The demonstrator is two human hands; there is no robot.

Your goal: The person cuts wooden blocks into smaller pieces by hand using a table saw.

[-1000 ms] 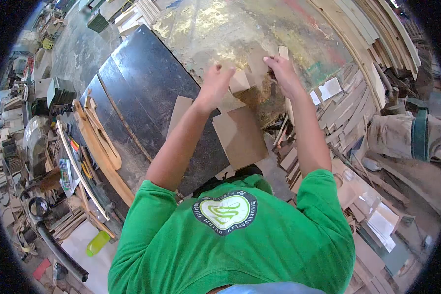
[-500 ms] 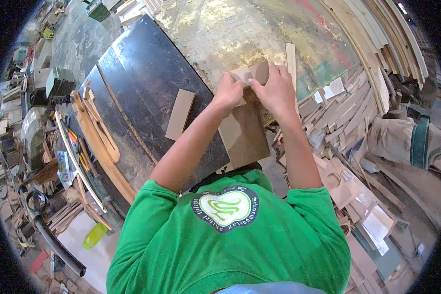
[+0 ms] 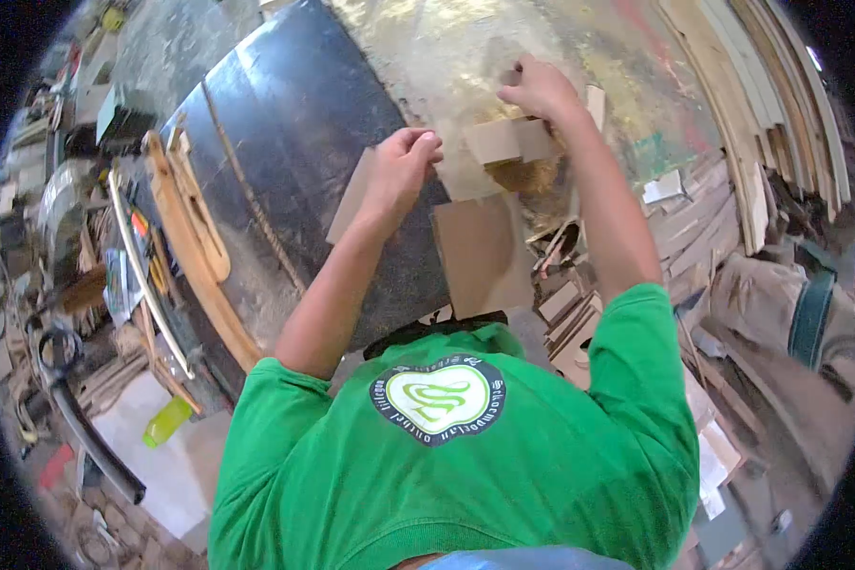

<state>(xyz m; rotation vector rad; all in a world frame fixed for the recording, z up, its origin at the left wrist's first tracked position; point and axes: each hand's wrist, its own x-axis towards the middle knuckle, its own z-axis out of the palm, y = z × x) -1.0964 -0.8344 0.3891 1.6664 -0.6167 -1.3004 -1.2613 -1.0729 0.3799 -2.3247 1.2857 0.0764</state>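
Observation:
My left hand (image 3: 401,180) is raised over the black tabletop (image 3: 290,123), fingers curled and closed, nothing showing between them. Behind it lies a flat tan wooden piece (image 3: 349,201), partly covered by the hand. Farther forward, my right hand (image 3: 544,90) is closed with its fingertips pinched. A blurred greyish patch (image 3: 497,62) shows by those fingertips; I cannot tell what it is. Below that hand, small tan blocks (image 3: 496,142) lie at the tabletop's right side. Nearer my body is a larger brown flat panel (image 3: 480,249).
Curved wooden pieces (image 3: 192,242) lie along the left edge, near a green bottle (image 3: 167,421). Long boards (image 3: 717,95) are stacked at the far right. Scrap strips (image 3: 689,223) and a cloth-like bundle (image 3: 755,294) lie on the right.
My hands were together at the small tan piece and have moved apart. The right hand went forward; the left moved back and left, over the tabletop. The tan blocks now lie uncovered.

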